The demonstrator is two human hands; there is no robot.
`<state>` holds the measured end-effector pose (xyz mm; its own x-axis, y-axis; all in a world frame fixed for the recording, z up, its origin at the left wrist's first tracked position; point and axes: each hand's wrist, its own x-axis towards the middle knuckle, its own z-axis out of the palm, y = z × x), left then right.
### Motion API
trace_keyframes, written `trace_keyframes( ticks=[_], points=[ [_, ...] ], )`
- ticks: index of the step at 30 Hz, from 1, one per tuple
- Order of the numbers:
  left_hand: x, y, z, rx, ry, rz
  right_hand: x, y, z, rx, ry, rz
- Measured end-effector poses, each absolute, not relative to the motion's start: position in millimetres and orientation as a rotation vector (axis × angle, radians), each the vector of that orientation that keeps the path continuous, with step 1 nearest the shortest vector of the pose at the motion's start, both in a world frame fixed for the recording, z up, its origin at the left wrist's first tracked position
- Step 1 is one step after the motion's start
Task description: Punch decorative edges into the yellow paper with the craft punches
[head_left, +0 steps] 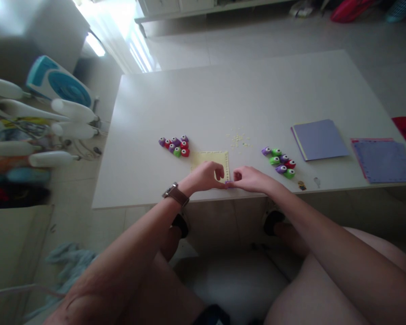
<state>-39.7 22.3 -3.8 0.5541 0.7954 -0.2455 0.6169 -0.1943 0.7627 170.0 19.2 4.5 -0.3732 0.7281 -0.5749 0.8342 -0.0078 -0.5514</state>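
Observation:
A yellow sheet of paper (209,157) lies near the table's front edge, with a row of small punched marks along its top and right borders. My left hand (208,176) is over its lower part, fingers curled, the thumb reaching to the sheet's lower right corner. At that corner is a small purple paper punch (228,183), mostly hidden between my fingers. From the right, my right hand (252,179) grips the punch with curled fingers and thumb. Yellow paper bits (238,139) are scattered just beyond the sheet.
More small punches in purple, red and green stand in a left cluster (174,146) and a right cluster (280,161). A purple-topped paper stack (320,140) and purple punched sheets (384,160) lie to the right. Two tiny cutouts (302,185) sit near the front edge.

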Motion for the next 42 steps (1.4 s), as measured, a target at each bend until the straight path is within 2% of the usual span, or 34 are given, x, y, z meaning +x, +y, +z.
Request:
trace_keyframes(
  ticks=[22,27,35,42],
  points=[
    [-14.4,16.7,-22.4,1.960,1.353,0.228,156.6,24.6,-11.5,1.821,2.033,-1.131],
    [-26.4,23.9,-11.3,1.941,1.279,0.180,159.5,28.4,-6.5,1.780,2.019,-1.220],
    [-54.8,32.0,-6.3,2.106,1.362,-0.118,165.1,31.6,-8.3,1.718,2.020,-1.319],
    [-60.1,32.3,-18.2,2.103,1.332,-0.082,174.5,36.7,9.7,1.665,2.035,-1.155]
  ],
)
